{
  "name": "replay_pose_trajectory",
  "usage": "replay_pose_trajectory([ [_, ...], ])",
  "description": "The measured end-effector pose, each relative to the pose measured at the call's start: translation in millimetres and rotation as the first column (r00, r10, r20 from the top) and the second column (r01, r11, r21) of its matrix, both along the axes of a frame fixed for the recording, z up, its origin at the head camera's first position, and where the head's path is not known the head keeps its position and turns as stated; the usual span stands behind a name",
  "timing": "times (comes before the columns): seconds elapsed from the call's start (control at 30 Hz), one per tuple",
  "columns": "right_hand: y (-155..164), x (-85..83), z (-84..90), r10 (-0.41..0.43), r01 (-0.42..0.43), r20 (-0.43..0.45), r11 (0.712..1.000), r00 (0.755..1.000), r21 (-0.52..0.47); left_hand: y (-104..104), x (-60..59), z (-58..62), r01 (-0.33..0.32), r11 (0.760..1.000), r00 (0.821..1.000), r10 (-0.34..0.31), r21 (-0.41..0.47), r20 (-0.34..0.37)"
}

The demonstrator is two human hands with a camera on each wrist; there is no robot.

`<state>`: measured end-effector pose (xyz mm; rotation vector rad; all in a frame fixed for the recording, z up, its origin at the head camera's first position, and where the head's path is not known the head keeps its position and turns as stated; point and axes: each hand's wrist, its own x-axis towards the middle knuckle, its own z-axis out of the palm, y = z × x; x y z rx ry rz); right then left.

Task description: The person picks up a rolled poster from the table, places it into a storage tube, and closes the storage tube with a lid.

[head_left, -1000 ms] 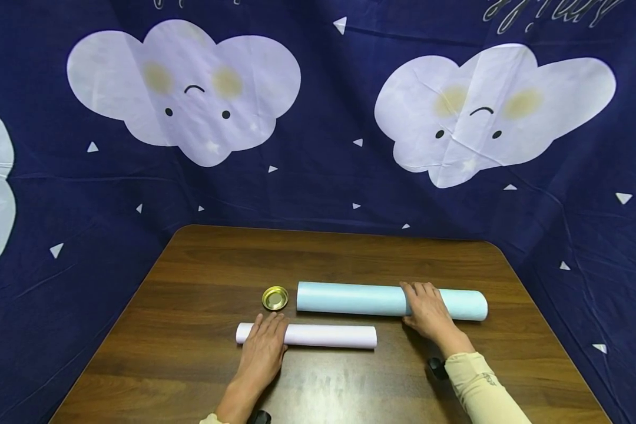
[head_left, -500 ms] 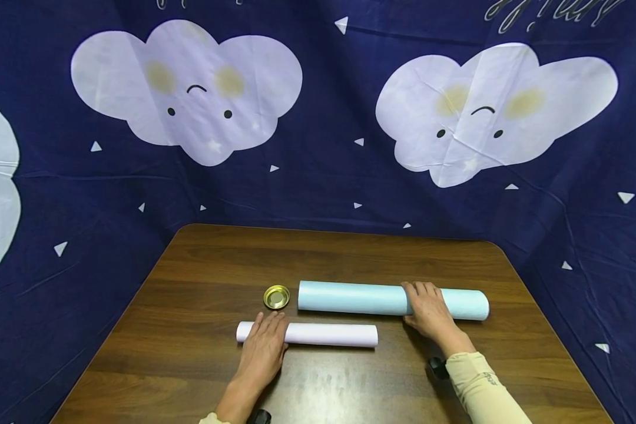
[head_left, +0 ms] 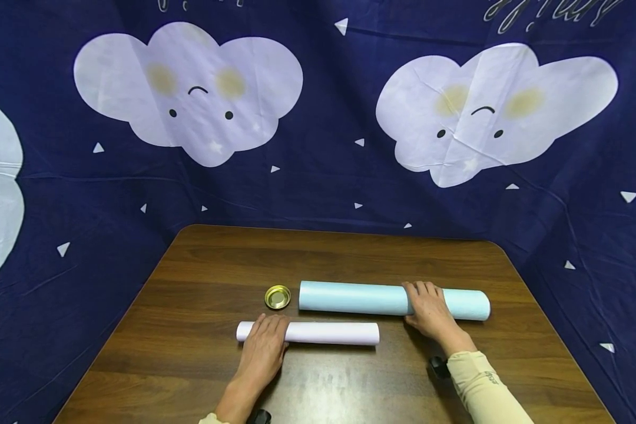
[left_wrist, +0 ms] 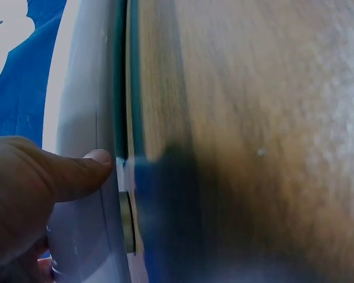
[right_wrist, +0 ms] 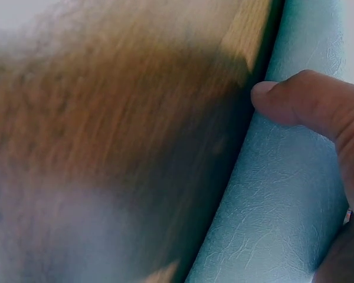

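Observation:
Two rolls lie lengthwise across a wooden table (head_left: 191, 353). My left hand (head_left: 263, 347) grips the white roll (head_left: 334, 333) near its left end. In the left wrist view my thumb presses the near side of that white roll (left_wrist: 85, 118), with fingertips showing at its far side. Farther back, my right hand (head_left: 429, 309) holds the thicker light-blue roll (head_left: 355, 298) right of its middle. The right wrist view shows my thumb against the textured surface of the blue roll (right_wrist: 265, 194); most of the fingers there are hidden.
A small round gold-coloured lid or dish (head_left: 278, 297) sits beyond my left hand, just left of the blue roll's end. Behind the table hangs a dark blue cloth (head_left: 318, 188) printed with clouds and triangles.
My left fingers bend more over the white roll, and its right end has shifted very slightly up in the picture. The right hand and blue roll stay almost unchanged.

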<state>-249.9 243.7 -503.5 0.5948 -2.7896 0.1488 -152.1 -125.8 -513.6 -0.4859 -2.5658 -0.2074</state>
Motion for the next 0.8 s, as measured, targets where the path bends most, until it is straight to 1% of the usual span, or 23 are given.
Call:
replay_pose_trajectory([
  [0.4,1.4,1.1,-0.4,0.014,-0.014,0.002,1.0,1.0,-0.014,-3.2,1.3,6.7,0.025,1.0,0.998,-0.024,0.013,-0.062],
  [0.53,1.5,1.4,-0.9,0.015,-0.015,0.007,1.0,1.0,-0.016,-3.8,1.6,8.1,0.027,0.999,0.998,-0.026,0.017,-0.059],
  [0.7,1.2,1.8,-1.6,0.018,-0.019,-0.006,1.0,1.0,-0.016,-4.8,1.6,9.4,0.019,1.0,0.999,-0.018,0.022,-0.035],
  [0.8,1.3,2.1,-1.8,0.022,-0.022,-0.017,1.0,1.0,-0.018,-5.9,1.4,10.1,0.013,1.0,0.999,-0.012,0.023,-0.036],
])
